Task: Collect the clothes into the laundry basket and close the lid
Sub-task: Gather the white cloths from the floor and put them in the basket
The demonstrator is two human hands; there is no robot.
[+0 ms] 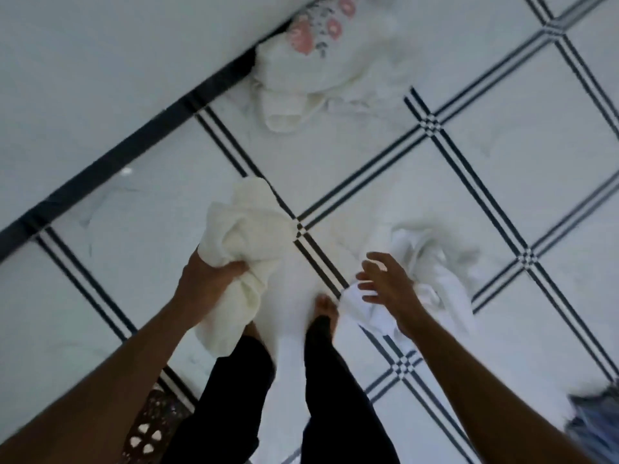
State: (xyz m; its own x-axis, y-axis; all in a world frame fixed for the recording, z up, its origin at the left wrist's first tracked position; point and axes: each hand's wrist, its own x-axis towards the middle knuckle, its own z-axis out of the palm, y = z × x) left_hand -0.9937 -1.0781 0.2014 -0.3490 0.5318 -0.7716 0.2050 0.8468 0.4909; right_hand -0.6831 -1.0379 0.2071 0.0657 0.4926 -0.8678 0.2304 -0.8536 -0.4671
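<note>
A cream-coloured garment (246, 242), soft and thickly bunched with deep folds, is gripped by the left hand (207, 279); its fingers (234, 267) are curled tightly into the cloth, and the fabric is held clear of the floor, billowing above the fist and hanging below it in front of the left leg. A white garment (422, 272), thinner and brighter, is seen crumpled on the floor (502, 162) just right of the bare feet, its folds blurred by motion. The right hand (388, 283) is held above that white garment with its fingers (368, 291) spread wide and nothing held; whether the cloth is touched cannot be told. Further off, against the foot of the wall (100, 61), a white garment printed with pink flowers (318, 51) is piled on the floor, with pale straps or edges trailing from it toward the viewer. A blue, denim-like piece of cloth (596, 426) is cut off by the lower right edge of the view. At the lower left, beside the left forearm, a dark brown openwork surface with pale gaps (150, 426) is partly shown; what it belongs to cannot be told. The floor is laid with white tiles crossed by dark double lines set diagonally, and a black skirting strip (134, 145) is run along the base of the wall. Dark trousers (335, 396) are worn on both legs.
</note>
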